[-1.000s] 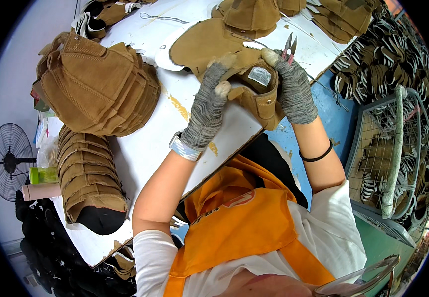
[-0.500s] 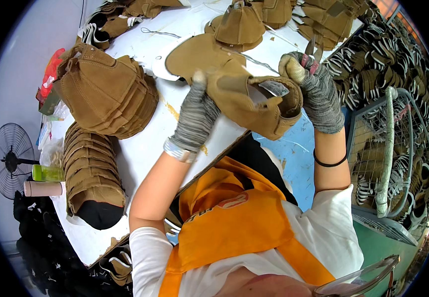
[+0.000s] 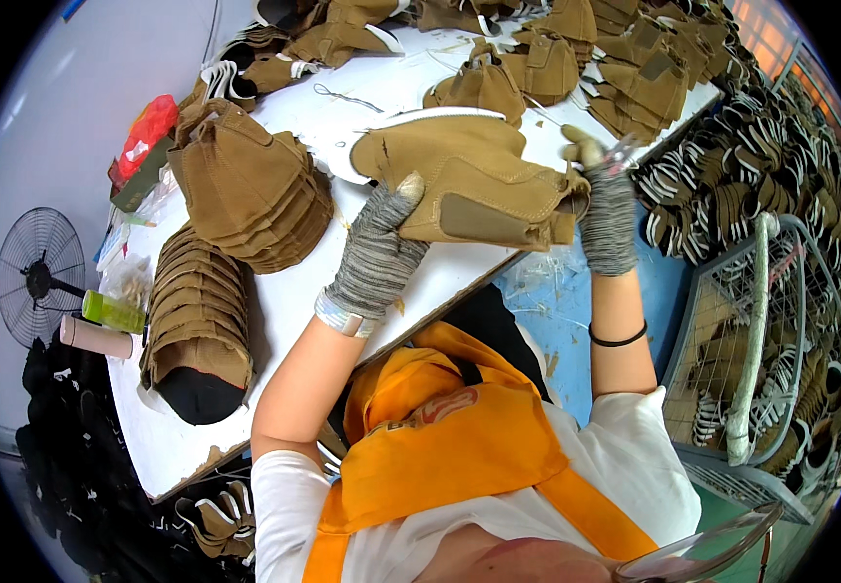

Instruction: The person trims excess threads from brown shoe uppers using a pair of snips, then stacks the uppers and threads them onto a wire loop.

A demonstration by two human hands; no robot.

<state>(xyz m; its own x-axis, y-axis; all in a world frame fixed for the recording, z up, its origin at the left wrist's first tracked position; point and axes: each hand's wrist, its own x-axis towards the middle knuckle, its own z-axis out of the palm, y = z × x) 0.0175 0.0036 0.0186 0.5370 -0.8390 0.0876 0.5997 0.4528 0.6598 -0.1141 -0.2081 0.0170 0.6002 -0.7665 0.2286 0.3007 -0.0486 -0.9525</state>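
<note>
I hold a tan suede shoe upper (image 3: 479,180) with a white edge flat above the white table (image 3: 285,301). My left hand (image 3: 382,248), in a grey knit glove, grips its near left edge with the thumb on top. My right hand (image 3: 603,209), also gloved in grey, grips the upper's right end and has a small pair of metal snips (image 3: 620,154) tucked in its fingers. A black band sits on my right wrist.
Stacks of tan uppers (image 3: 251,189) lie at my left, with another stack (image 3: 197,321) nearer me. More uppers (image 3: 576,58) crowd the table's far end. A wire basket (image 3: 760,321) stands at the right, a fan (image 3: 37,272) at the left.
The upper has been turned and spread out flatter between both hands, and my hands have moved further apart along it. The view has shifted toward the table's far end.
</note>
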